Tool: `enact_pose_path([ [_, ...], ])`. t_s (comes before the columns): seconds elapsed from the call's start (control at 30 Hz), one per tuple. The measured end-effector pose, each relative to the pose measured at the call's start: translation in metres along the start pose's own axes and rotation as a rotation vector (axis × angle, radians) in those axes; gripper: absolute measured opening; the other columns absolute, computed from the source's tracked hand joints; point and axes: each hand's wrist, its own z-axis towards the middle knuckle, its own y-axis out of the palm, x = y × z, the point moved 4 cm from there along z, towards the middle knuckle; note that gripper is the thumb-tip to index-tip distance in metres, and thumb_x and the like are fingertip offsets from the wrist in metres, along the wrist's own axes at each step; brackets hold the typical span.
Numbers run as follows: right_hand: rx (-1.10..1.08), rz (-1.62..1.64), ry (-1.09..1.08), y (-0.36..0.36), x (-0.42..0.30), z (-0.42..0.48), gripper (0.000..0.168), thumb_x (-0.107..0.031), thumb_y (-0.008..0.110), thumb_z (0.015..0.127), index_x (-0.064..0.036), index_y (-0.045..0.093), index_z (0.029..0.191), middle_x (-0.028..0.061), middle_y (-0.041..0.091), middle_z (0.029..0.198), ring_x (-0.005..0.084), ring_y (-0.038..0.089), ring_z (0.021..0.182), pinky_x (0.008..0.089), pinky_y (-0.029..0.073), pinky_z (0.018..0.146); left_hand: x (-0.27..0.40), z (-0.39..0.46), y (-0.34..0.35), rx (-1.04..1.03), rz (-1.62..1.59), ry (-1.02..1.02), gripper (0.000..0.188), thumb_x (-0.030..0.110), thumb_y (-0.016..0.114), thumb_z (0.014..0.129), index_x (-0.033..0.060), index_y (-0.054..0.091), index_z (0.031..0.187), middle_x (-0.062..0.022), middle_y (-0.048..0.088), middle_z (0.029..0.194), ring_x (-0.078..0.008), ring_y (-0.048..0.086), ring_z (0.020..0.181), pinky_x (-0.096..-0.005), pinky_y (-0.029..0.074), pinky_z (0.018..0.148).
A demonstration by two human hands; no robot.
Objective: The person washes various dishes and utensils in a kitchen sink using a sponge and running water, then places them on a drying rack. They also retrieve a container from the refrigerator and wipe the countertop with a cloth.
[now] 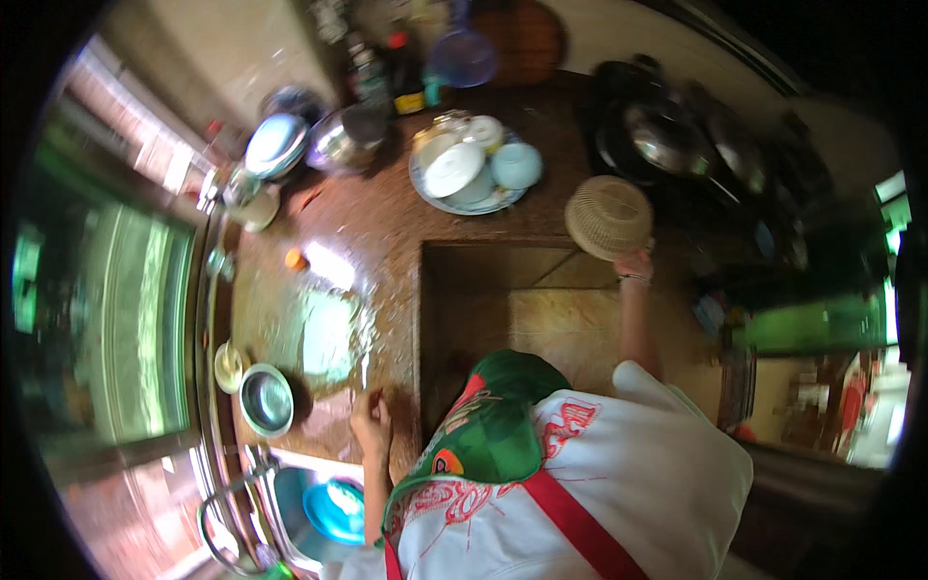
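Observation:
My right hand (635, 264) grips the rim of a beige woven-look basket (609, 216), held out over the counter's inner edge near the stove. The basket's rounded, perforated outside faces up. My left hand (371, 422) hovers at or just above the wet brown countertop (388, 319), its fingers loosely curled and nothing visible in them; contact cannot be made out. Left of it stands a metal bowl (267, 400) with a pale rim, beside a small yellowish dish (230, 367). Nearer my body is the sink (293, 500), with a blue basin (335, 510) inside.
A large plate (464, 209) carries several cups and lidded bowls at the corner. Bottles (406, 76), metal bowls (348, 141) and a glass jar (250, 199) line the back. Dark pans (663, 141) sit on the stove at right. A curved faucet (210, 518) overhangs the sink.

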Motion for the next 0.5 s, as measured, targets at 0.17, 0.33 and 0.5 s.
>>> enact_pose_path([
  [0.17,0.297,-0.754,-0.039,0.004,0.007,0.011,0.041,-0.034,0.035,0.099,-0.009,0.049,0.129,0.0062,0.052,0.130,0.0269,0.051,0.113,0.0462,0.045,0.089,0.007,0.008,-0.002,0.063,0.066,0.085,0.014,0.000,0.060,0.079,0.0028,0.063,0.093,-0.0155,0.063,0.083,-0.0312,0.063,0.075,-0.0366,0.050,0.065],
  [0.33,0.329,-1.091,-0.394,-0.004,0.025,0.015,0.029,-0.029,0.054,0.091,-0.006,0.061,0.108,0.0049,0.062,0.098,0.0174,0.056,0.076,0.0249,0.044,0.058,0.006,0.001,0.002,0.155,0.047,0.025,0.014,0.003,0.061,0.081,0.0030,0.064,0.094,-0.0155,0.063,0.086,-0.0305,0.063,0.071,-0.0357,0.051,0.063],
  [0.5,-0.820,-1.499,-0.232,0.090,0.242,-0.164,0.015,-0.011,0.062,0.089,-0.003,0.064,0.102,0.0031,0.065,0.094,0.0096,0.058,0.077,0.0227,0.049,0.069,0.001,-0.014,0.006,0.212,0.007,-0.124,0.014,0.003,0.060,0.081,0.0029,0.064,0.095,-0.0159,0.063,0.087,-0.0304,0.063,0.070,-0.0357,0.051,0.062],
])
